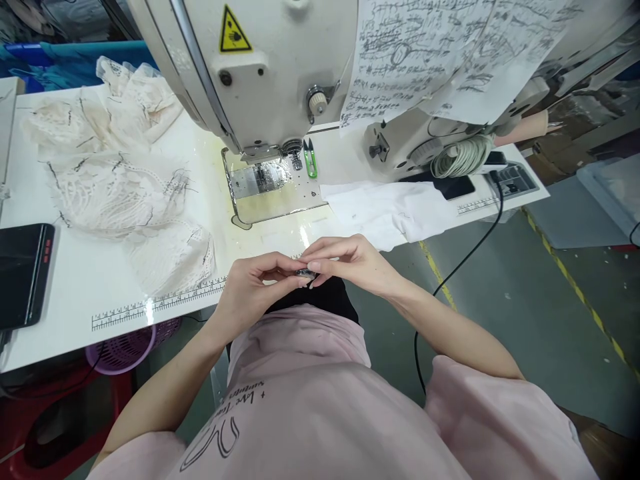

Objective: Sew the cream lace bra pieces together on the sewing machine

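Between my two hands, at the table's front edge, is a small shiny metal piece that looks like a bobbin case (305, 273). My left hand (256, 287) pinches it from the left with thumb and fingers. From the other side, my right hand (353, 261) closes on it, its fingers reaching over the top. Fingers cover much of the piece, so any thread on it is hard to make out. Just beyond my hands stands the sewing machine (280, 73), with its metal needle plate (267, 180). Green thread snips (310, 160) lie beside the needle area.
Cream lace fabric (130, 193) is heaped on the left of the table, near a black phone-like device (25, 273). White cloth (395, 207) lies to the right, overhanging the edge. A black cable (465, 253) hangs at right; a purple basket (120, 350) sits below.
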Demonstrator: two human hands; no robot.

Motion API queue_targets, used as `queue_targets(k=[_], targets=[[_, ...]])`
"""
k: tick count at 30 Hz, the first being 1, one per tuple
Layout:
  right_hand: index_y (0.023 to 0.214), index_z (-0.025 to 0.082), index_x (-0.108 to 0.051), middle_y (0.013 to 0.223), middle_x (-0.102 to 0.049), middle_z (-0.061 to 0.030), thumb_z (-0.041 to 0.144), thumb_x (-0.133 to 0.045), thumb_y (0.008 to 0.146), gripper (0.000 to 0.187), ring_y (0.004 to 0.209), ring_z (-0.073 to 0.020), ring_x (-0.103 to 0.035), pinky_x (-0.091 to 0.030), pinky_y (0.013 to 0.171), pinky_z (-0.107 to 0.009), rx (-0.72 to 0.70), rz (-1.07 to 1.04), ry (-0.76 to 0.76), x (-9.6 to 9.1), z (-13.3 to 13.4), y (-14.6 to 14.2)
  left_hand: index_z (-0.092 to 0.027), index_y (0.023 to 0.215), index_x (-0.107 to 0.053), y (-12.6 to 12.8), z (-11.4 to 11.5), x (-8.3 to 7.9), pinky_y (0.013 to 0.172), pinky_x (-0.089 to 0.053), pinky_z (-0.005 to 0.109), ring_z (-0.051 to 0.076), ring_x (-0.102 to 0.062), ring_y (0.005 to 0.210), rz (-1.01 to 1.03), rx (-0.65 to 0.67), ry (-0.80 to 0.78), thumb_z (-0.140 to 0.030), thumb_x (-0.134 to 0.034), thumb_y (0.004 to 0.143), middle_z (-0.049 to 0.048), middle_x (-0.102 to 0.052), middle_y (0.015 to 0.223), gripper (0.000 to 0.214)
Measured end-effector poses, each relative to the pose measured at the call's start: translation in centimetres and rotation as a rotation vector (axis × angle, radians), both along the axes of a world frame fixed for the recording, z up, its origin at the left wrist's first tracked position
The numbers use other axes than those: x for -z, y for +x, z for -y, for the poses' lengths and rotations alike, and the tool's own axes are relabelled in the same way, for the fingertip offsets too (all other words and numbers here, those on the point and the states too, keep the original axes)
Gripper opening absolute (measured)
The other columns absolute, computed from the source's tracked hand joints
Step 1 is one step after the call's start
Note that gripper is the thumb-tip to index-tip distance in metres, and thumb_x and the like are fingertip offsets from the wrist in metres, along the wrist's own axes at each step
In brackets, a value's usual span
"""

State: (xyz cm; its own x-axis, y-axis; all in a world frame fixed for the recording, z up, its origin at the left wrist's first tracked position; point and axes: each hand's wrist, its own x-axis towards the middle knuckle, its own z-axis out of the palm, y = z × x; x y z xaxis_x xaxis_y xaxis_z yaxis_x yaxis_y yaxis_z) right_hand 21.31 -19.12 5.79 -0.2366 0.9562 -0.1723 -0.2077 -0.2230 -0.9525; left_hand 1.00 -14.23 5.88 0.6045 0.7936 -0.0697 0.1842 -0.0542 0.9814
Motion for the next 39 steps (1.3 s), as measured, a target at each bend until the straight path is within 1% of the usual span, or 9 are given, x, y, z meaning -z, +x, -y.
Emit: queue_targets(k=[8, 14, 20, 24, 27, 29, 34, 39], targets=[[0.097, 0.022, -0.077, 0.100, -0.068, -0.0052, 0.032, -0.071, 0.084, 0.018, 0.085, -0.0152, -0.070, -0.066, 0.073, -0.031, 0.000, 0.000, -0.001, -0.13, 0.04, -0.04, -0.023, 0.087, -0.076, 0.08, -0.01, -0.05, 0.070, -0.063, 0.026, 0.016, -0.072, 0.072, 0.006, -0.002, -0.008, -0.028, -0.080, 0.077, 0.0021, -0.076, 0.084, 0.012], [0.097, 0.022, -0.077, 0.099, -0.069, -0.0044, 0.031, -0.074, 0.080, 0.019, 0.085, -0.0150, -0.070, -0.066, 0.073, -0.031, 0.009, 0.000, 0.004, -0.05, 0.11, -0.01, -0.024, 0.088, -0.076, 0.12, -0.05, -0.10, 0.069, -0.062, 0.023, 0.014, -0.072, 0.071, 0.018, 0.015, -0.015, -0.026, -0.079, 0.078, 0.0008, -0.076, 0.083, 0.011], [0.096, 0.020, -0.077, 0.099, -0.070, -0.0046, 0.032, -0.072, 0.083, 0.019, 0.084, -0.0149, -0.070, -0.065, 0.072, -0.031, 0.009, 0.011, -0.001, 0.03, 0.05, -0.05, -0.024, 0.087, -0.076, 0.18, 0.06, 0.03, 0.069, -0.062, 0.024, 0.015, -0.073, 0.073, 0.023, 0.017, -0.019, -0.026, -0.078, 0.078, 0.0012, -0.076, 0.084, 0.010], [0.097, 0.019, -0.076, 0.098, -0.072, -0.0040, 0.033, -0.072, 0.083, 0.020, 0.085, -0.0143, -0.070, -0.063, 0.077, -0.031, 0.038, 0.061, 0.002, -0.11, 0.22, 0.13, -0.023, 0.087, -0.076, 0.06, 0.02, -0.08, 0.070, -0.063, 0.026, 0.017, -0.073, 0.073, 0.000, -0.005, -0.007, -0.029, -0.079, 0.077, 0.0023, -0.076, 0.085, 0.013], [0.092, 0.018, -0.075, 0.093, -0.072, -0.0035, 0.031, -0.073, 0.081, 0.017, 0.083, -0.0134, -0.068, -0.060, 0.077, -0.029, 0.092, 0.163, 0.070, -0.24, 0.54, 0.42, -0.022, 0.088, -0.076, -0.07, 0.00, -0.25, 0.071, -0.063, 0.027, 0.018, -0.073, 0.077, -0.027, -0.015, 0.026, -0.032, -0.079, 0.077, 0.0034, -0.077, 0.086, 0.016], [0.089, 0.017, -0.073, 0.092, -0.070, -0.0036, 0.031, -0.074, 0.081, 0.015, 0.085, -0.0138, -0.067, -0.058, 0.074, -0.027, 0.087, 0.197, 0.105, -0.31, 0.72, 0.55, -0.022, 0.089, -0.076, -0.11, 0.05, -0.34, 0.072, -0.063, 0.026, 0.017, -0.073, 0.077, -0.039, -0.015, 0.064, -0.032, -0.078, 0.078, 0.0027, -0.076, 0.086, 0.015], [0.089, 0.018, -0.071, 0.093, -0.066, -0.0033, 0.030, -0.074, 0.080, 0.015, 0.086, -0.0132, -0.064, -0.053, 0.063, -0.022, 0.070, 0.232, 0.147, -0.40, 0.73, 0.41, -0.025, 0.091, -0.076, -0.06, 0.34, -0.48, 0.070, -0.061, 0.022, 0.015, -0.072, 0.077, -0.062, -0.013, 0.179, -0.030, -0.075, 0.081, -0.0002, -0.076, 0.086, 0.011], [0.085, 0.018, -0.069, 0.092, -0.063, -0.0028, 0.031, -0.073, 0.080, 0.015, 0.085, -0.0129, -0.061, -0.052, 0.066, -0.024, 0.051, 0.241, 0.138, -0.43, 0.40, 0.21, -0.024, 0.092, -0.075, -0.08, 0.63, -0.44, 0.065, -0.061, 0.023, 0.015, -0.070, 0.073, -0.092, -0.004, 0.285, -0.032, -0.071, 0.085, 0.0005, -0.075, 0.084, 0.012]])
